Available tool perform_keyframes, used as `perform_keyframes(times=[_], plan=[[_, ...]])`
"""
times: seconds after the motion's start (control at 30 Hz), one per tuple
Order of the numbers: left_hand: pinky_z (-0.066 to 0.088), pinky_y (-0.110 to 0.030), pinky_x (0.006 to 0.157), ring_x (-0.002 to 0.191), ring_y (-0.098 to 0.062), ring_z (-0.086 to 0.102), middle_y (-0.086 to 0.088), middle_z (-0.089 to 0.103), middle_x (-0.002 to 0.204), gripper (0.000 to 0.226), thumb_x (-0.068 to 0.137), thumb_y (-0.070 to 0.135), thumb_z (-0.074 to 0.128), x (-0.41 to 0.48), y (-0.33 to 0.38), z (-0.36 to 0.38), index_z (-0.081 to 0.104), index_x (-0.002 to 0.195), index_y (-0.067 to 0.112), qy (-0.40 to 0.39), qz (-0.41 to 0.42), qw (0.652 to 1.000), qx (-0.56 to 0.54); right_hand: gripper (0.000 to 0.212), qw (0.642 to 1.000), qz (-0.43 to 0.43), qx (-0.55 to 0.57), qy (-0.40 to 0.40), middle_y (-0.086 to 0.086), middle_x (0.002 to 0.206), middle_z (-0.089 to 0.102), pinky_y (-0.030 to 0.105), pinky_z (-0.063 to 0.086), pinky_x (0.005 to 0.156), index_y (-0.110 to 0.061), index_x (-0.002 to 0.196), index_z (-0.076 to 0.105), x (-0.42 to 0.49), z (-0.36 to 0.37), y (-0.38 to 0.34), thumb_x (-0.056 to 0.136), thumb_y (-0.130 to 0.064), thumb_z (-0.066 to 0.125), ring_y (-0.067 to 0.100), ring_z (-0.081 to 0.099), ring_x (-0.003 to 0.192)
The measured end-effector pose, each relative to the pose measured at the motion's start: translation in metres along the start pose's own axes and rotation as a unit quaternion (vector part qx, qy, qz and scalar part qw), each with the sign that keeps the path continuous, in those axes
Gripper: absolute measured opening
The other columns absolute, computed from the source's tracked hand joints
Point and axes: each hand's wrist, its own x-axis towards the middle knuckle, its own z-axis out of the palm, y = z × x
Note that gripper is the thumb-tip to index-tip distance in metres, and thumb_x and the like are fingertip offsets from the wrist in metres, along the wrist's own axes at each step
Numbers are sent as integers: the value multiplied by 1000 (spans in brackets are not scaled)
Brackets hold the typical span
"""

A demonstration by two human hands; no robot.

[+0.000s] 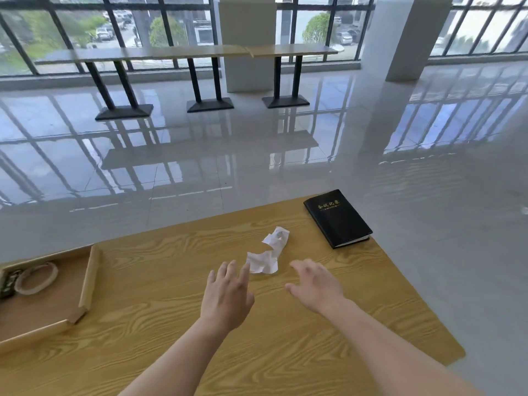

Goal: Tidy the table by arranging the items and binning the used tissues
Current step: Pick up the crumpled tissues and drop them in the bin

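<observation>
Little looks done: two crumpled white tissues (270, 251) lie mid-frame on the wood-grain counter (171, 310), unbinned; no bin shows. Left hand (227, 292) and right hand (315, 284) hover either side, fingers spread, empty. A black leatherette notebook (338, 218) lies upper right; a wooden tray (88, 281) sits left.

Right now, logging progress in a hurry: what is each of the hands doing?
Left hand: open, empty, fingertips right by the crumpled tissue.
Right hand: open, empty, beside it.
</observation>
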Motion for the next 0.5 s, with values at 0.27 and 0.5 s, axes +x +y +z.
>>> perform_keyframes(times=[0.27,0.5], plan=[[28,-42,114,140,-26,31,-10,39,150,62,90,37,48,40,1,25,30,148,21,-19,-34,999,-27,46,998,-36,-12,-47,1,125,54,34,45,85,-23,134,47,74,11,20,93,-42,55,21,48,115],[35,-34,107,126,-21,44,-1,51,134,49,90,30,50,74,3,39,42,138,21,-13,-17,998,-64,47,997,-33,-23,-66,2,123,54,38,49,89,-23,137,45,125,18,30,94,-40,55,23,48,116]])
